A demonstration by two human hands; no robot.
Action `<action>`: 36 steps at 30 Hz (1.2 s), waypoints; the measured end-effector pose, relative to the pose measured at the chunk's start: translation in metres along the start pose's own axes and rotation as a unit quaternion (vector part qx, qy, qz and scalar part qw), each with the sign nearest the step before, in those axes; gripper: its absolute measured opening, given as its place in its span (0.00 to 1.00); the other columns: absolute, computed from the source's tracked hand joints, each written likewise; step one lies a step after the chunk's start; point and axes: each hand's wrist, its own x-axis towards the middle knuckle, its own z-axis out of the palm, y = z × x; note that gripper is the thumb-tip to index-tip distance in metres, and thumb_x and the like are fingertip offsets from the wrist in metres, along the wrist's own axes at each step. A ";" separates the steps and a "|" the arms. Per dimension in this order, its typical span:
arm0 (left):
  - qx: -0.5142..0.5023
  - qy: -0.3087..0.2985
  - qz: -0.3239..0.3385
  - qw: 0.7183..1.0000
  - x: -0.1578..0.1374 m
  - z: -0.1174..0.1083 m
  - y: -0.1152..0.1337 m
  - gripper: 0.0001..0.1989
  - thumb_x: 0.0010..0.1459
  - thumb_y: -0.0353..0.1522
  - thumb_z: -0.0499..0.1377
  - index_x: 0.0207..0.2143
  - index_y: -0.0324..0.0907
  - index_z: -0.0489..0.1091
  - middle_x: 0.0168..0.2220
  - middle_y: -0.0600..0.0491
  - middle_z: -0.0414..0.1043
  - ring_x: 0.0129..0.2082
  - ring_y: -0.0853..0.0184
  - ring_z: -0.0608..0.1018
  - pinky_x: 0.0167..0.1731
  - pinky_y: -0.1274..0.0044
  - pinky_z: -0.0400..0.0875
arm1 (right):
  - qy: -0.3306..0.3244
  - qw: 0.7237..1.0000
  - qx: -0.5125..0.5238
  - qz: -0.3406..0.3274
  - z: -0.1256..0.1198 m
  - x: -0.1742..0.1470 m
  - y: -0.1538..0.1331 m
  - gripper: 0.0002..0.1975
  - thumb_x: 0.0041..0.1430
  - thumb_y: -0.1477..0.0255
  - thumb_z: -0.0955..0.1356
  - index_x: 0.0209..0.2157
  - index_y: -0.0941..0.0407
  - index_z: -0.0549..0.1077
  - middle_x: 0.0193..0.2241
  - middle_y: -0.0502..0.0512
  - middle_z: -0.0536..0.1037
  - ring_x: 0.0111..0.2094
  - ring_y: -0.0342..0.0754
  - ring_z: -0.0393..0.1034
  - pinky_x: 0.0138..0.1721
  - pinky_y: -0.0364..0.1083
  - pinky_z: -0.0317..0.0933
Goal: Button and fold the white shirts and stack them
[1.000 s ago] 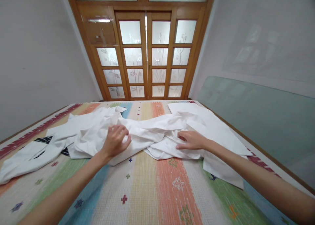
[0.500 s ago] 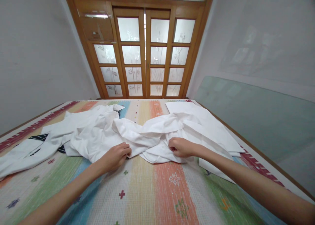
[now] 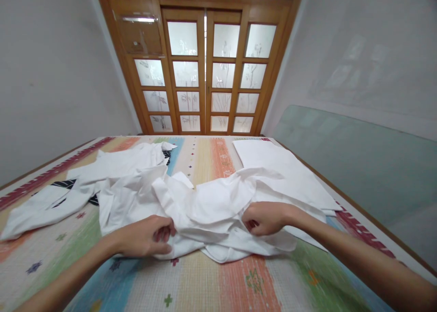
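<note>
A crumpled white shirt (image 3: 215,202) lies across the middle of the bed, its layers bunched and its near edge rumpled. At its left part, my left hand (image 3: 150,236) touches the cloth with fingers bent and the thumb held apart from them. My right hand (image 3: 264,217) has its fingers curled into the shirt's right part; the fingertips are partly hidden in the folds.
Another white garment with black striped parts (image 3: 126,159) is spread at the left. Flat, folded white cloth (image 3: 269,155) lies at the right. A striped, patterned bedspread (image 3: 194,284) covers the bed. Beyond stand wooden glazed doors (image 3: 205,75), with walls on both sides.
The white shirt's near edge has come closer to me and its middle has shifted. My left hand has loosened from a pinch and moved slightly left and nearer; my right hand moved slightly right.
</note>
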 end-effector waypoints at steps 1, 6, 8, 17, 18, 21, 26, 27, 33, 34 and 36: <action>-0.009 0.032 0.002 0.999 0.004 0.003 0.003 0.13 0.53 0.41 0.57 0.36 0.41 0.69 0.31 0.53 0.70 0.31 0.65 0.71 0.33 0.76 0.64 | 0.049 0.999 -0.018 0.007 -0.003 0.001 -0.003 0.09 0.50 0.78 0.65 0.31 0.58 0.77 0.28 0.54 0.78 0.29 0.45 0.69 0.29 0.41 0.54; -0.154 0.167 0.054 0.972 0.030 0.016 0.006 0.24 0.59 0.47 0.54 0.51 0.42 0.63 0.38 0.51 0.70 0.34 0.65 0.70 0.37 0.72 0.68 | 0.198 0.975 -0.080 0.058 -0.010 0.008 -0.010 0.10 0.59 0.74 0.63 0.37 0.56 0.76 0.35 0.58 0.80 0.34 0.49 0.72 0.34 0.43 0.56; -0.242 0.191 0.078 0.948 0.040 0.018 0.009 0.28 0.58 0.45 0.56 0.57 0.43 0.59 0.42 0.50 0.70 0.37 0.64 0.72 0.38 0.71 0.69 | 0.234 0.966 -0.080 0.081 -0.010 0.008 -0.010 0.12 0.60 0.71 0.63 0.43 0.56 0.74 0.37 0.58 0.79 0.36 0.50 0.73 0.35 0.43 0.57; -0.433 0.255 0.200 0.841 0.091 -0.020 0.040 0.60 0.48 0.34 0.67 0.67 0.56 0.23 0.64 0.44 0.56 0.57 0.58 0.68 0.57 0.61 0.62 | 0.419 0.890 -0.063 0.170 -0.017 0.016 0.023 0.35 0.59 0.69 0.63 0.66 0.53 0.49 0.59 0.62 0.63 0.41 0.51 0.72 0.36 0.47 0.65; -0.428 0.267 0.205 0.839 0.099 -0.026 0.043 0.63 0.46 0.33 0.68 0.67 0.55 0.22 0.66 0.44 0.52 0.60 0.57 0.65 0.58 0.62 0.61 | 0.427 0.883 -0.064 0.187 -0.018 0.018 0.030 0.35 0.58 0.69 0.63 0.66 0.53 0.49 0.61 0.62 0.61 0.42 0.51 0.72 0.36 0.47 0.65; -0.399 0.322 0.208 0.833 0.121 -0.045 0.047 0.65 0.39 0.29 0.69 0.68 0.50 0.25 0.67 0.45 0.50 0.63 0.58 0.61 0.57 0.70 0.62 | 0.428 0.866 -0.060 0.252 -0.020 0.021 0.053 0.36 0.56 0.69 0.65 0.65 0.55 0.51 0.63 0.64 0.57 0.48 0.55 0.69 0.39 0.48 0.66; -0.349 0.349 0.157 0.856 0.152 -0.094 0.038 0.38 0.37 0.28 0.63 0.56 0.38 0.68 0.43 0.48 0.76 0.40 0.61 0.77 0.38 0.74 0.73 | 0.313 0.877 -0.073 0.358 -0.012 0.013 0.087 0.29 0.56 0.68 0.67 0.59 0.59 0.61 0.56 0.67 0.66 0.52 0.60 0.65 0.45 0.52 0.63; -0.344 0.369 0.131 0.853 0.157 -0.106 0.035 0.30 0.37 0.28 0.62 0.48 0.36 0.74 0.36 0.50 0.77 0.35 0.62 0.77 0.34 0.75 0.73 | 0.276 0.883 -0.079 0.372 -0.010 0.010 0.093 0.25 0.57 0.69 0.66 0.56 0.58 0.65 0.53 0.67 0.69 0.52 0.60 0.65 0.45 0.51 0.63; -0.368 0.530 0.017 0.764 0.189 -0.163 0.008 0.21 0.34 0.24 0.64 0.37 0.36 0.77 0.28 0.53 0.76 0.27 0.68 0.75 0.27 0.79 0.69 | 0.208 0.886 -0.096 0.403 0.003 -0.017 0.116 0.15 0.56 0.81 0.62 0.42 0.58 0.75 0.44 0.65 0.76 0.47 0.55 0.71 0.42 0.48 0.62; -0.403 0.535 0.007 0.742 0.195 -0.165 0.001 0.24 0.34 0.23 0.64 0.40 0.36 0.77 0.29 0.52 0.76 0.27 0.68 0.75 0.27 0.79 0.69 | 0.214 0.880 -0.096 0.414 0.003 -0.023 0.121 0.16 0.55 0.82 0.62 0.42 0.59 0.75 0.43 0.66 0.77 0.45 0.56 0.72 0.41 0.48 0.62; -0.470 0.513 -0.019 0.718 0.204 -0.162 -0.017 0.28 0.35 0.21 0.63 0.44 0.36 0.75 0.28 0.52 0.75 0.25 0.69 0.75 0.27 0.79 0.70 | 0.221 0.867 -0.089 0.439 0.002 -0.037 0.133 0.17 0.54 0.82 0.61 0.42 0.59 0.76 0.42 0.67 0.78 0.44 0.57 0.73 0.40 0.48 0.62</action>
